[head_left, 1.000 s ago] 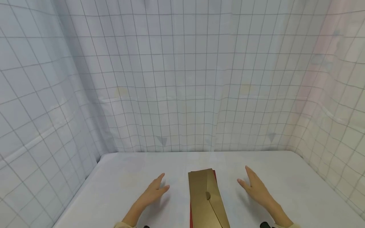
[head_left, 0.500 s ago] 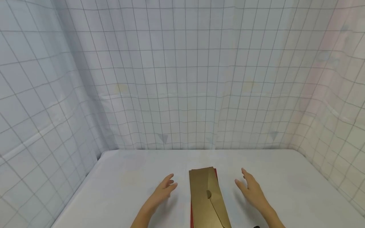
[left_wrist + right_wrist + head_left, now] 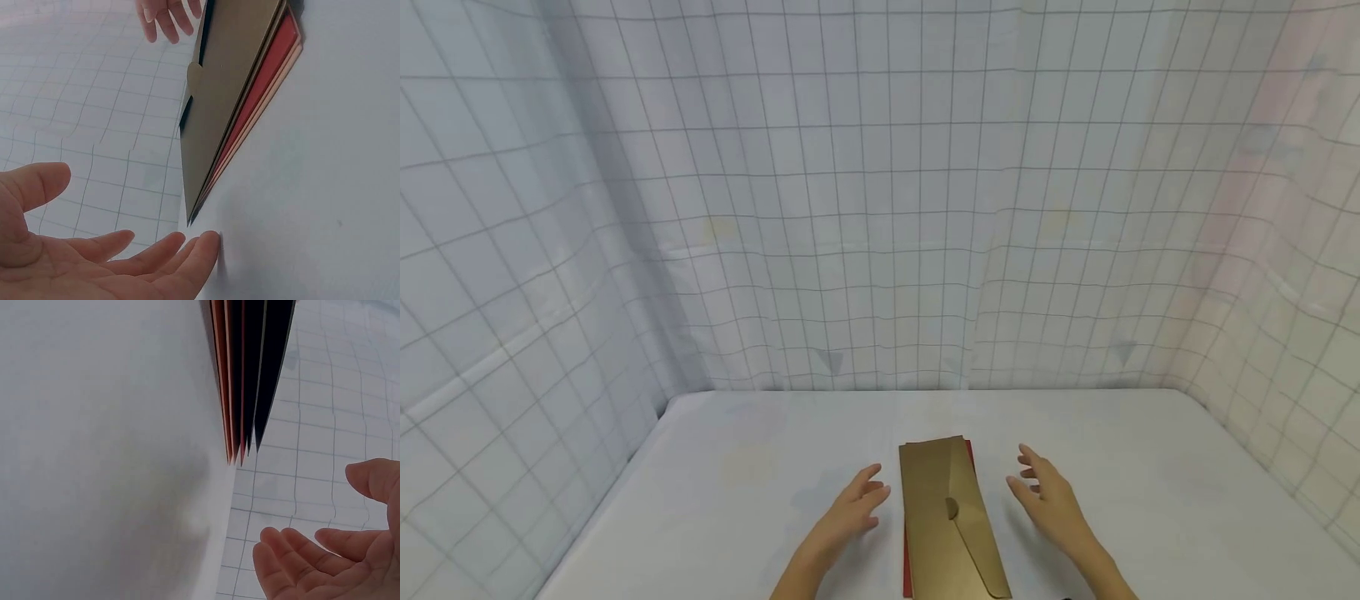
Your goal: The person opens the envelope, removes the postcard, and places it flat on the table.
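Observation:
A stack of long envelopes lies on the white table, a gold envelope (image 3: 936, 517) with a rounded flap tab on top and a red envelope (image 3: 907, 567) peeking out beneath. In the left wrist view the stack's edge shows gold above red envelopes (image 3: 262, 87). My left hand (image 3: 846, 517) hovers just left of the stack, fingers loosely bent and apart from it. My right hand (image 3: 1051, 504) is to its right with a wider gap, fingers also relaxed. Both hands hold nothing. From the right wrist, several layered envelopes (image 3: 240, 375) fan slightly at their edges.
The white table (image 3: 737, 500) spreads out on both sides of the stack. A white curtain with a dark grid (image 3: 880, 208) hangs behind it and along both sides.
Both hands have moved inward toward the envelopes, the left one further. Their fingers have bent a little more. The stack lies as before, while the head view has shifted slightly.

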Demonstrator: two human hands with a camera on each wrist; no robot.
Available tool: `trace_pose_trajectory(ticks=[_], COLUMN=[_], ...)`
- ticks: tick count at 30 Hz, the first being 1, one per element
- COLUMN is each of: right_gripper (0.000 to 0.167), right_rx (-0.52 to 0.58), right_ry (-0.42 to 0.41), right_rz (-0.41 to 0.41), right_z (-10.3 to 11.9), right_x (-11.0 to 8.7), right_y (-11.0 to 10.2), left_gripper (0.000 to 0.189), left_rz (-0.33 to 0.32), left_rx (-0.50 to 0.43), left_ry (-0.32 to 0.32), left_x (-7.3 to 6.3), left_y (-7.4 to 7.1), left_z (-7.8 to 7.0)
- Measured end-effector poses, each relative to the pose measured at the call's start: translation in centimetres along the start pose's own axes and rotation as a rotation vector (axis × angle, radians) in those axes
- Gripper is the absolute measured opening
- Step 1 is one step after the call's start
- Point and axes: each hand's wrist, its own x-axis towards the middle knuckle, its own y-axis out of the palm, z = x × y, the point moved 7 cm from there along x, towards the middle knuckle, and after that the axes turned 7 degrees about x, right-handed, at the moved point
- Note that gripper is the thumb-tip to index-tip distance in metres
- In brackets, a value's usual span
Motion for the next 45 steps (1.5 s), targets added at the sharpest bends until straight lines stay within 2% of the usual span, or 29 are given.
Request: trace_pose_trajectory(ticks=[6, 12, 17, 21, 24, 29, 36, 45], right_gripper=[0.050, 0.046, 0.048, 0.054, 0.056, 0.058, 0.057, 0.056], right_rx=[0.019, 0.121, 0.266, 0.371, 0.434, 0.521, 0.592, 0.600], right_ry=[0.030, 0.077, 0.131, 0.169, 0.187, 0.199, 0.203, 0.232], right_rz=[0.006, 0.034, 0.161, 0.278, 0.334, 0.400, 0.426, 0.427], right_z=[-0.1, -0.1, -0.2, -0.3, -0.3, -0.1, 0.1, -0.9], right_x=[0.0, -0.1, -0.1, -0.2, -0.4, -0.7, -0.7, -1.1], right_y=[0.9, 1.5, 2.4, 3.3, 3.7, 4.2, 4.5, 5.2], left_gripper=[0.071, 0.065, 0.062, 0.061, 0.060, 0.061, 0.062, 0.061], left_rz=[0.022, 0.003, -0.011, -0.007, 0.001, 0.033, 0.043, 0.054], left_rx=[-0.057, -0.100, -0.155, -0.201, -0.233, -0.285, -0.308, -0.314], left_ry=[0.023, 0.023, 0.017, -0.011, -0.024, -0.011, -0.021, -0.018], left_x=[-0.1, 0.2, 0.3, 0.3, 0.3, 0.3, 0.4, 0.2], left_y=[0.3, 0.5, 0.6, 0.9, 1.2, 1.6, 2.0, 2.4], left_z=[0.1, 0.2, 0.3, 0.7, 0.9, 0.8, 0.6, 0.5])
